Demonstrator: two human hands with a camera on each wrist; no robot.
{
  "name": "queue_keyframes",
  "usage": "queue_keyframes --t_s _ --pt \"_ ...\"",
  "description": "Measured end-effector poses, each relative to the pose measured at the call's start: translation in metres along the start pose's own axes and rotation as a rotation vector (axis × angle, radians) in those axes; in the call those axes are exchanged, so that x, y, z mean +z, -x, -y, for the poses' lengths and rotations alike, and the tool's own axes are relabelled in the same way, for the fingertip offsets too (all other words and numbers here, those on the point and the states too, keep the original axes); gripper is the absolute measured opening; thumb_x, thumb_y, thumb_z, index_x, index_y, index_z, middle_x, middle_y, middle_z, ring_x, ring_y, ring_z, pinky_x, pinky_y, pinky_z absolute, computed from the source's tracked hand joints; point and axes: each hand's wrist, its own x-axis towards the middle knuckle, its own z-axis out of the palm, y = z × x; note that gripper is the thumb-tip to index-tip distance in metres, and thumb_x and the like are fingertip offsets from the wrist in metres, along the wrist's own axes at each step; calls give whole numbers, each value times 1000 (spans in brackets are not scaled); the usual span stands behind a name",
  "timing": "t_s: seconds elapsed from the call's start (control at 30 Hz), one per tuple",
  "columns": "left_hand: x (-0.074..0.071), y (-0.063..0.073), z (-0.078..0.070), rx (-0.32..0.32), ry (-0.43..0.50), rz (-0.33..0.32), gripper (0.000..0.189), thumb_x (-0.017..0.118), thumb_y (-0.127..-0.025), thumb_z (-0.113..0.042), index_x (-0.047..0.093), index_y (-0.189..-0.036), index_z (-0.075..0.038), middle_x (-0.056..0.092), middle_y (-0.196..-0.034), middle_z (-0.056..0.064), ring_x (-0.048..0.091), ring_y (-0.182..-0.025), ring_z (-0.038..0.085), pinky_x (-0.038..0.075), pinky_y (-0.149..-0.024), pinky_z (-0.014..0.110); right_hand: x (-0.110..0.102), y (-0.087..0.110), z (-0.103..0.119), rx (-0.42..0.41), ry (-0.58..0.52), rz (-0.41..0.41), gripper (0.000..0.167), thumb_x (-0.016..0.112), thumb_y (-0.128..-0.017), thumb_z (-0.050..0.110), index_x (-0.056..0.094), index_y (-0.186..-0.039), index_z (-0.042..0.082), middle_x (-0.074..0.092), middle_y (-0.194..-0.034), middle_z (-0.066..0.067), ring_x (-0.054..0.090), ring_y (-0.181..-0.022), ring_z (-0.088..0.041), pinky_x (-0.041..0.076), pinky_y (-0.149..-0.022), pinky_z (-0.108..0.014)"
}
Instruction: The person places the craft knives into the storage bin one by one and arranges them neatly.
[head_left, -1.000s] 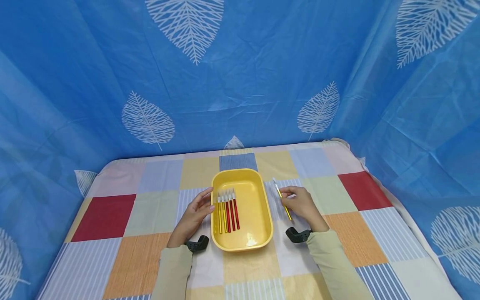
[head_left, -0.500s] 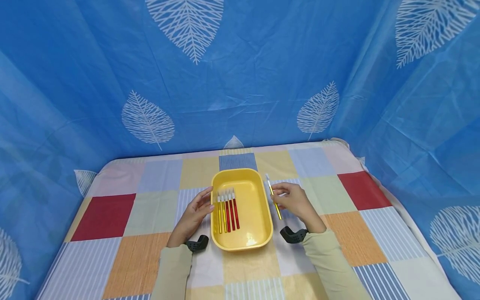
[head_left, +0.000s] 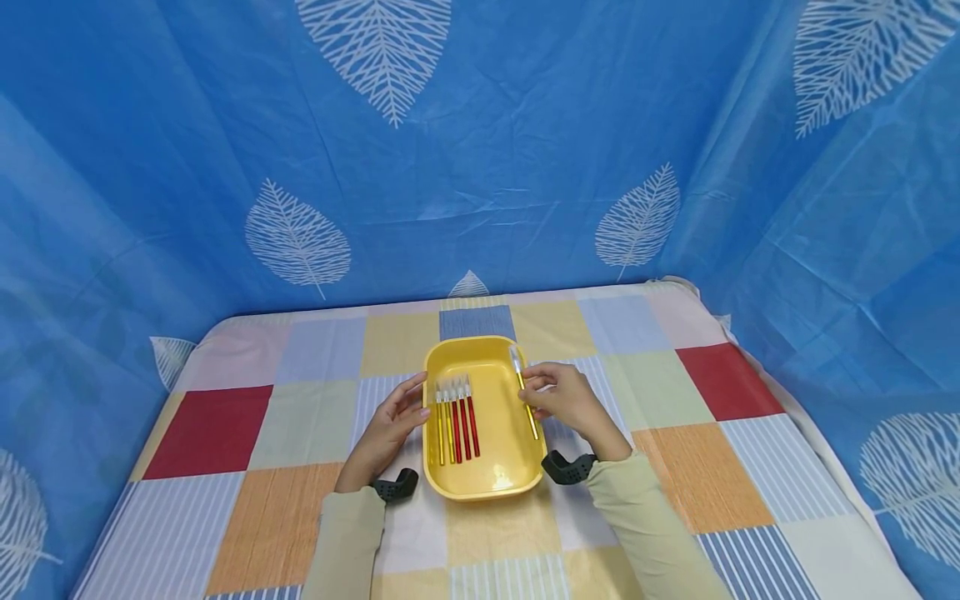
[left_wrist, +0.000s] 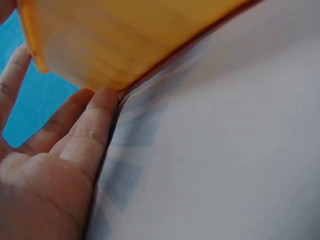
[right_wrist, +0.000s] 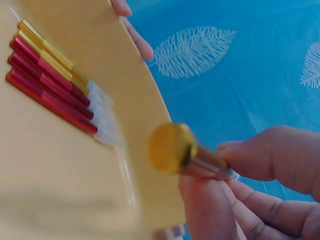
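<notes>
A yellow tray [head_left: 495,458] stands on the table. Inside lie slim craft knives in a neat row along the left: two gold-handled knives [head_left: 442,433], then three red-handled knives [head_left: 472,429], with pale capped tips pointing away. My left hand [head_left: 390,429] rests at the tray's left side; in the left wrist view its straight fingers [left_wrist: 92,132] touch the outer wall. My right hand [head_left: 570,400] pinches another gold craft knife [head_left: 529,412] between thumb and fingers, above the tray's right rim. Its gold butt end [right_wrist: 170,147] faces the right wrist camera.
A patchwork tablecloth [head_left: 300,517] covers the table around the tray. Behind and at both sides hangs a blue curtain [head_left: 480,183] with white leaf prints. Black wrist mounts [head_left: 568,468] sit close beside the tray on each side.
My right hand has carried the gold craft knife leftward, from beside the tray to over its right rim. The left hand, the tray and the row of knives have stayed put.
</notes>
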Motion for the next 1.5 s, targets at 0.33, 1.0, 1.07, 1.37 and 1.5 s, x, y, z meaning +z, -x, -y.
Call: queue_keyframes --t_s 0.33,1.0,1.07,1.37,1.5 --pt "0 0 -1 14 -9 18 68 57 -107 5 29 -169 0 32 -170 31 37 -155 47 47 -113 27 14 -8 8 23 5 48 38 76 -98 4 68 -132 -10 77 -97 -11 74 -73 -19 66 -72 -37" --pt "-2 -1 0 0 -19 12 69 59 -107 2 30 -169 -3 34 -169 29 37 -156 45 45 -117 33 37 -22 20 53 121 94 34 78 -96 3 70 -127 -8 73 -91 -10 76 -68 -27 66 -70 -41" --pt "-2 0 -1 4 -24 13 69 59 -107 2 30 -169 -3 34 -169 29 37 -155 46 45 -117 34 40 -24 22 62 136 95 34 79 -95 3 71 -126 -8 72 -89 -10 77 -69 -29 66 -70 -39" --pt "-2 -1 -1 -12 -31 2 69 59 -107 1 30 -169 -4 34 -170 28 37 -156 44 41 -120 41 53 -33 23 99 214 83 31 80 -94 3 71 -122 -7 73 -85 -9 77 -68 -27 63 -68 -31" --pt "-2 0 -2 -17 -32 -4 69 60 -107 0 31 -169 -5 34 -170 27 37 -156 44 39 -121 44 57 -37 24 97 295 87 31 78 -93 4 72 -121 -6 73 -76 -6 69 -58 -16 59 -68 -28"
